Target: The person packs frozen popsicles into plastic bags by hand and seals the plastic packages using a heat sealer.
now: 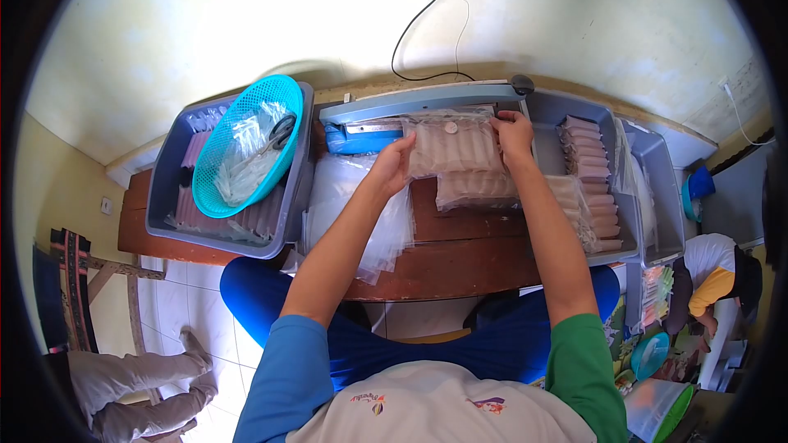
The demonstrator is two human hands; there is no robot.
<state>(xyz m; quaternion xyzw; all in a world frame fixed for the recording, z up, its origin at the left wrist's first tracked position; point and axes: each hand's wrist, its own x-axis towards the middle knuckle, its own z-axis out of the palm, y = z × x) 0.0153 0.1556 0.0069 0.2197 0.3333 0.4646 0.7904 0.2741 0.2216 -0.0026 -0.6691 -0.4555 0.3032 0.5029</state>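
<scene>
A clear plastic pack of pale pinkish-brown tubes [453,148] spans the space between my hands, its far edge at the sealer. My left hand [397,164] grips its left edge, and my right hand [514,136] is closed on its upper right corner. Behind it stands a bag sealer with a long grey arm [427,102] and a blue body [361,140]. Just below the held pack, a second filled pack [476,190] lies on the wooden table [443,258]. Flat clear plastic bags [353,213] are stacked left of my left forearm.
At left, a grey bin [300,180] of tubes carries a turquoise basket [215,143] with plastic and scissors [282,132]. Right, another grey bin [543,127] holds rows of tubes [587,156]. One person [712,271] bends at far right; another's legs [135,373] show lower left.
</scene>
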